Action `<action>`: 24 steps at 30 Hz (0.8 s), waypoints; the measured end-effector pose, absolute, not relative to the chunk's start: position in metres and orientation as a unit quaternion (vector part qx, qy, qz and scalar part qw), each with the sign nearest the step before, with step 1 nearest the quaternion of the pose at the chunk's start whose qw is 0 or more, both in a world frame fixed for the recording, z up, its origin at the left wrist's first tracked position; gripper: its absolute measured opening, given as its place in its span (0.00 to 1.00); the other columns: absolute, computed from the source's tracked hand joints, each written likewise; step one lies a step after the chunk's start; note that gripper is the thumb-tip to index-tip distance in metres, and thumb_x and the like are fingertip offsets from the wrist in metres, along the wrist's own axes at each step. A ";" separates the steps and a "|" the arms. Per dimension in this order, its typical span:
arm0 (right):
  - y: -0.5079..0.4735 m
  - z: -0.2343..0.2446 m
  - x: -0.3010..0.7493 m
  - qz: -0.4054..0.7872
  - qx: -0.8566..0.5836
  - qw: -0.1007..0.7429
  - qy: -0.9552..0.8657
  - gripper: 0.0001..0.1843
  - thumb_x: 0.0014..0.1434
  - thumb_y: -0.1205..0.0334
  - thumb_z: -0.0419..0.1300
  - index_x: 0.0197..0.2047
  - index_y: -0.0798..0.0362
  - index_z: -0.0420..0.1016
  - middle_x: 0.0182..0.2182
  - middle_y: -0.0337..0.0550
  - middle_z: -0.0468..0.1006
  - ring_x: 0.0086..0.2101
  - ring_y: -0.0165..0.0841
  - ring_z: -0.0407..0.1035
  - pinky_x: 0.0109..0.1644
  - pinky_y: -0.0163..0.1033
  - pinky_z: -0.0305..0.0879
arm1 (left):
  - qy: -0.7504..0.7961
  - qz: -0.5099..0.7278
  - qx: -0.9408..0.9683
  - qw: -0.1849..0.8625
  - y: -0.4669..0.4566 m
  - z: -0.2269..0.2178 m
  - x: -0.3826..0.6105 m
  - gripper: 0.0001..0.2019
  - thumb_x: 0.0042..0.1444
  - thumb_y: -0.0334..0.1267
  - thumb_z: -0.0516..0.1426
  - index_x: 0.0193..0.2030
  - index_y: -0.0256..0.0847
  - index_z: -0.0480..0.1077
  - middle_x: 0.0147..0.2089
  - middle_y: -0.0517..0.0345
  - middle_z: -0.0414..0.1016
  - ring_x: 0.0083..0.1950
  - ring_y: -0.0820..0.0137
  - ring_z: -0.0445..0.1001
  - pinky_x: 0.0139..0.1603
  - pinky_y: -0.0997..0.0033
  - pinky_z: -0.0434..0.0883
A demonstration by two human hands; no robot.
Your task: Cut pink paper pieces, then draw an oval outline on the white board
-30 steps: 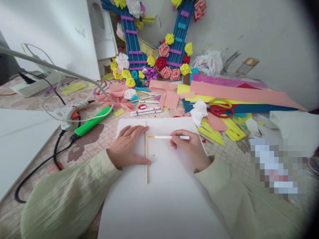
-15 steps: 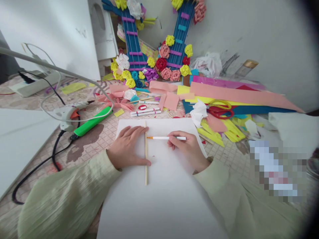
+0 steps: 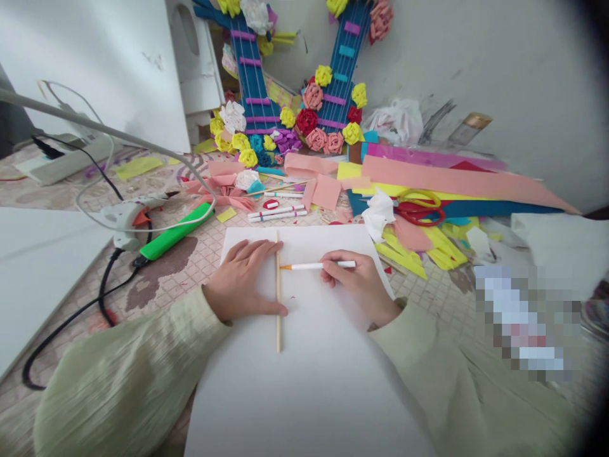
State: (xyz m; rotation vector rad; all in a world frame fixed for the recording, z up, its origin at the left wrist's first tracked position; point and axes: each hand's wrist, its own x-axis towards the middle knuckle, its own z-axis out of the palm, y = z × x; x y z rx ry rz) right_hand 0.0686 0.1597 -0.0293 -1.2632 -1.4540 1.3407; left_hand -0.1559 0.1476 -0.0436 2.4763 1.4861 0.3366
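A thin wooden stick [image 3: 278,285] lies lengthwise on a large white sheet of paper [image 3: 304,393]. My left hand [image 3: 245,279] is spread over the paper, fingertips on the stick's upper part and thumb across it lower down, pressing it flat. In my right hand [image 3: 354,279] a white marker [image 3: 309,265] with an orange tip is pinched like a pen. Its tip points left and meets, or nearly meets, the stick's right side between my left fingers and thumb. A tiny reddish mark shows on the paper below the marker.
Behind the paper lie several capped markers [image 3: 277,214], pink paper strips [image 3: 326,192], and red and yellow scissors [image 3: 419,208]. Blue paper guitars [image 3: 257,82] with paper flowers stand at the wall. Left are a green glue gun [image 3: 178,233], cables and a power strip [image 3: 66,158].
The marker's tip has shifted slightly downward along the stick, tilting the marker a little. My left hand and the stick stay in place.
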 end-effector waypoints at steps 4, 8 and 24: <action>0.160 -0.028 0.069 0.524 -0.503 0.365 -0.582 0.05 0.48 0.64 0.58 0.25 0.56 0.72 0.17 0.36 0.69 0.19 0.26 0.61 0.23 0.32 0.59 | 0.505 0.121 0.847 0.116 0.148 -0.044 -0.156 0.52 0.32 0.68 0.53 0.62 0.40 0.48 0.61 0.45 0.56 0.62 0.54 0.52 0.63 0.53 0.43; 0.159 -0.027 0.070 0.532 -0.500 0.352 -0.586 0.04 0.47 0.66 0.58 0.25 0.56 0.72 0.16 0.36 0.68 0.18 0.26 0.60 0.23 0.32 0.58 | 0.505 0.121 0.847 0.116 0.148 -0.044 -0.157 0.52 0.32 0.68 0.54 0.62 0.40 0.48 0.61 0.45 0.56 0.62 0.53 0.52 0.63 0.52 0.44; 0.157 -0.027 0.072 0.551 -0.495 0.334 -0.583 0.03 0.45 0.69 0.56 0.24 0.56 0.72 0.15 0.35 0.68 0.18 0.26 0.60 0.22 0.32 0.58 | 0.507 0.113 0.847 0.113 0.148 -0.044 -0.157 0.52 0.31 0.70 0.52 0.62 0.41 0.47 0.61 0.46 0.56 0.62 0.57 0.52 0.63 0.56 0.42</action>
